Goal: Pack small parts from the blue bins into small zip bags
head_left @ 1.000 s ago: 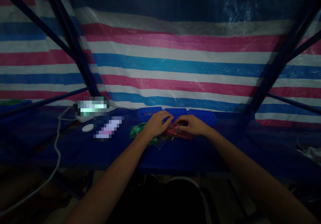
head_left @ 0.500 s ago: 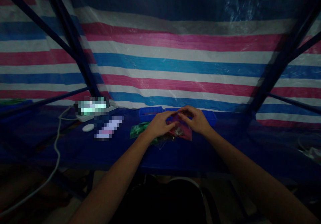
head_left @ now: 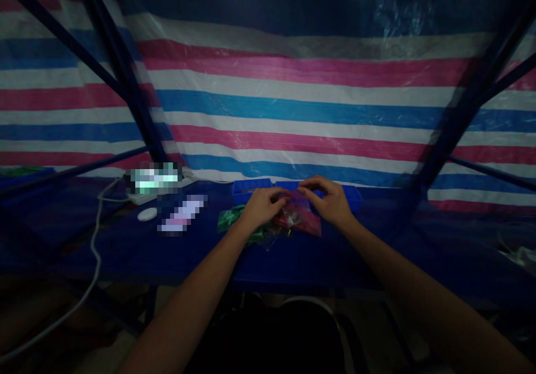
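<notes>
Between my hands is a small pinkish-red plastic bag [head_left: 307,221] with something pale and shiny in or on it. My left hand [head_left: 266,204] pinches the bag's upper left edge between thumb and fingers. On the other side, my right hand [head_left: 329,200] pinches its upper right edge, fingers curled. Green plastic packets [head_left: 229,217] lie beside and partly under my left wrist. A clear bag [head_left: 268,243] rests on the blue table just below the red one. Blue bins [head_left: 252,184] stand right behind my hands, partly hidden by them.
A blurred-out bright object [head_left: 184,213] and a white oval item [head_left: 147,214] lie to the left on the blue table [head_left: 318,265]. A power strip [head_left: 144,196] with a white cable is behind them. Blue metal posts [head_left: 473,92] and a striped sheet [head_left: 293,106] enclose the back.
My left thumb and fingers have drawn closer together at the bag's top edge. My right hand has shifted very slightly right, and the bag's upper part shows more.
</notes>
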{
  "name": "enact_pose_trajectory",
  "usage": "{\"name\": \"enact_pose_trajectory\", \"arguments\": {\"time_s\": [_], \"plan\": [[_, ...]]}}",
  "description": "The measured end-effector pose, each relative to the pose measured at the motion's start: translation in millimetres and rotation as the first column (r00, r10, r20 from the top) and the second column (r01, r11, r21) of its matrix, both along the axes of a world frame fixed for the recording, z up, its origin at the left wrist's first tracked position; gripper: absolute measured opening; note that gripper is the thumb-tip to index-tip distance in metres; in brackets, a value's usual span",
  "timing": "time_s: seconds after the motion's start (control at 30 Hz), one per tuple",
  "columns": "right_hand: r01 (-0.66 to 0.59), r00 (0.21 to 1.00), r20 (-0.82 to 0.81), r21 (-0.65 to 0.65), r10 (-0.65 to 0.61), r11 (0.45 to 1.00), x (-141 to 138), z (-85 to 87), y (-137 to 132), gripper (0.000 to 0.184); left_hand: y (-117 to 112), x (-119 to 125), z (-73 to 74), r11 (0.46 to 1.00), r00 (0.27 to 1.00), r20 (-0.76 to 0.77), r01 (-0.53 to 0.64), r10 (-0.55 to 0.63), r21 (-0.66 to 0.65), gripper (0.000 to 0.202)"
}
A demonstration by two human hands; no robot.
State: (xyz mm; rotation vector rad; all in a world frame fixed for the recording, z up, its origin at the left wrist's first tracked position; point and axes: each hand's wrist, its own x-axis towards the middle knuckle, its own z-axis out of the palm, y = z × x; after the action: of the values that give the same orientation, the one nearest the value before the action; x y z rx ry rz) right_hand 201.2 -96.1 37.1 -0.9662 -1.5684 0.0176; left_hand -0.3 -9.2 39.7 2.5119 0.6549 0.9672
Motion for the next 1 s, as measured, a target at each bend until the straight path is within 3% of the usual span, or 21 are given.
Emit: {"name": "enact_pose_trajectory", "arguments": {"time_s": [0.17, 0.37, 0.57, 0.67, 0.73, 0.83, 1.0], "plan": [[0.071, 0.996, 0.053, 0.013, -0.072, 0.997, 3, 0.3, 1, 0.013, 10, -3, -2.6, 0.98, 0.99, 0.118, 0.098, -0.079, -0.173, 0.028], [-0.024, 0.99, 0.14, -0.058, 0.032, 0.998, 4, -1.0, 0, 0.029, 17, -7, -2.9, 0.92, 0.948, 0.304, 0.195, -0.089, -0.339, 0.03], [0.064, 0.992, 0.108, -0.018, -0.062, 0.998, 3, 0.0, 0, 0.029, 9, -3, -1.4, 0.94, 0.948, 0.316, 0.148, -0.046, -0.307, 0.027], [0.068, 0.996, 0.067, -0.012, -0.067, 0.998, 3, 0.2, 2, 0.042, 5, 0, -0.8, 0.934, 0.942, 0.323, 0.19, -0.087, -0.302, 0.025], [0.046, 0.998, 0.041, -0.059, -0.044, 0.997, 4, -0.9, 4, 0.046, 4, 1, -0.8, 0.917, 0.929, 0.348, 0.245, -0.129, -0.313, 0.024], [0.004, 1.0, -0.013, -0.166, -0.006, 0.986, 7, -4.3, 7, 0.035, 4, 3, -2.1, 0.899, 0.901, 0.407, 0.297, -0.152, -0.321, 0.026], [-0.062, 0.991, -0.127, -0.236, 0.033, 0.97, 6, -8.9, 12, 0.029, 3, 4, -2.3, 0.889, 0.896, 0.419, 0.304, -0.145, -0.343, 0.037]]}}
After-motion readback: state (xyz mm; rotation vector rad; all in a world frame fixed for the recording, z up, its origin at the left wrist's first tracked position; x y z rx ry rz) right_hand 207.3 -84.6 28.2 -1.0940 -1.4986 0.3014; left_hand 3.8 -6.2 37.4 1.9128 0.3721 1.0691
